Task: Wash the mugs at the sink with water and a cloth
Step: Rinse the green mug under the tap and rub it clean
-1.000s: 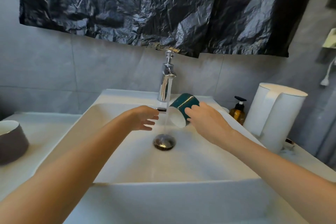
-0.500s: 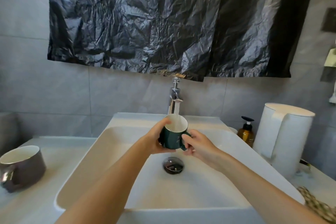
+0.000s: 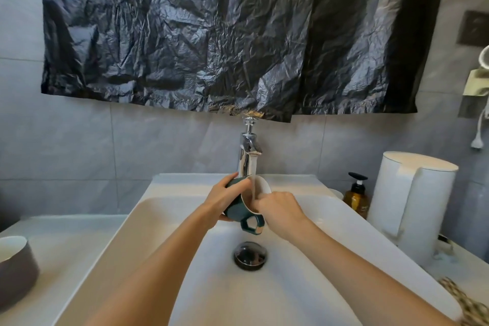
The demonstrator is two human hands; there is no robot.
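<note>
A dark green mug (image 3: 238,210) with a white inside is held over the white sink (image 3: 169,241), tilted under the chrome tap (image 3: 248,156). Water runs from the tap into the mug's mouth. My left hand (image 3: 225,197) grips the mug's body from the left. My right hand (image 3: 279,209) is at the rim with its fingers reaching inside the mug. The mug's handle (image 3: 252,223) points down toward the drain (image 3: 250,255). A grey mug (image 3: 16,270) stands on the counter at the far left. No cloth is in my hands.
A white kettle (image 3: 412,204) and an amber soap pump bottle (image 3: 357,194) stand to the right of the sink. A woven beige cloth or rope (image 3: 465,304) lies at the lower right. Black plastic sheeting (image 3: 225,34) hangs on the wall above the tap.
The mug passed from my right hand to my left, which now grips it under the running tap. My right hand moved from the handle to the rim, fingers going inside.
</note>
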